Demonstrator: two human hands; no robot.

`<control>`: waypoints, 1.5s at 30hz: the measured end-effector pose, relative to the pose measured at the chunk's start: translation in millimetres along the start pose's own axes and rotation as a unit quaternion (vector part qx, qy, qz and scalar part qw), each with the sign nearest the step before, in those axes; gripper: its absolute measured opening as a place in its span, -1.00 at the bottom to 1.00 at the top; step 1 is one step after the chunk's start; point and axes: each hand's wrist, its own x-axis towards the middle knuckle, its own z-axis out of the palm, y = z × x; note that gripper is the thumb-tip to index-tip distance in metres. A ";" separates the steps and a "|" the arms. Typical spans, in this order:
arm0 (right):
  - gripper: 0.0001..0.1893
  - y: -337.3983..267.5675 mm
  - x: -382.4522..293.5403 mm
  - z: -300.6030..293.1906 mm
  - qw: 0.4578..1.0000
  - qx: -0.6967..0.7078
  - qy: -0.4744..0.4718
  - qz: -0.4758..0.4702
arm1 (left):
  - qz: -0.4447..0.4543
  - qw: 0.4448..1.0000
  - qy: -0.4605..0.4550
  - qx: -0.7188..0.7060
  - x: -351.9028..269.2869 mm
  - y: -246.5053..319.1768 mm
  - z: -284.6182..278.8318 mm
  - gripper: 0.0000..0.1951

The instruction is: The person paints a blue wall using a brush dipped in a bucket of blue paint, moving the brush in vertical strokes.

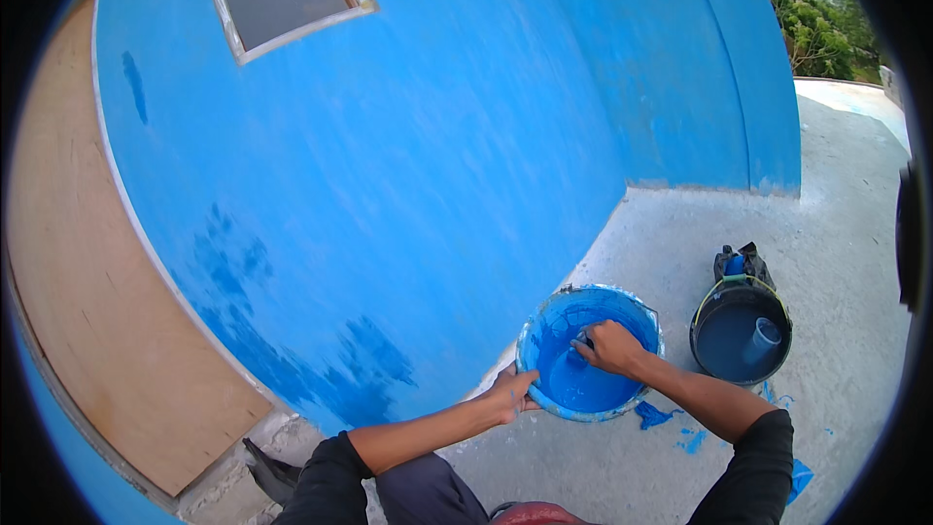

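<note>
A paint-smeared bucket [527, 321] with blue paint [594, 383] in it stands on the concrete floor, close to the foot of the blue wall [437, 160]. My left hand [516, 394] grips its rim on the left side. Inside the bucket, my right hand [609, 348] is closed on a tool, perhaps a paintbrush, whose far part is hidden in the bucket and paint. Darker, wet-looking blue patches [372, 361] show low on the wall.
Right of the paint bucket stands a black bucket [700, 364] of dark liquid with a clear plastic cup [765, 335] in it. A black plastic bag [758, 266] lies behind it. Blue rags or scraps [654, 415] and paint spots mark the floor. A wooden door panel [109, 270] is at left.
</note>
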 end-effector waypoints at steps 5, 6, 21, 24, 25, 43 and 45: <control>-0.72 5.6 -6.3 -2.2 0.990 -0.133 -0.042 -0.025 | -0.015 0.999 0.013 -0.030 2.0 -0.5 -1.0 -0.58; -0.72 5.8 -8.4 -0.4 0.984 -0.162 -0.066 -0.024 | -0.021 0.999 0.019 -0.034 3.0 0.0 -1.1 -0.57; -0.74 21.3 2.8 11.5 0.993 -0.108 -0.015 -0.032 | -0.033 0.998 -0.011 -0.050 3.4 -1.7 -0.6 -0.60; -0.80 14.9 -4.4 2.4 0.983 -0.168 -0.074 -0.013 | -0.028 0.996 -0.010 -0.079 6.7 -2.1 -2.9 -0.59; -0.81 11.7 -7.0 1.7 0.982 -0.171 -0.084 -0.010 | -0.026 0.996 -0.008 -0.086 8.2 -2.8 -3.0 -0.59; -0.87 4.8 -14.6 8.9 0.983 -0.164 -0.078 0.002 | 0.000 0.998 -0.028 -0.062 16.2 -9.3 -5.4 -0.63; -0.85 0.8 -19.6 9.1 0.984 -0.133 -0.117 0.016 | 0.010 0.998 -0.035 -0.056 20.6 -11.4 -8.7 -0.63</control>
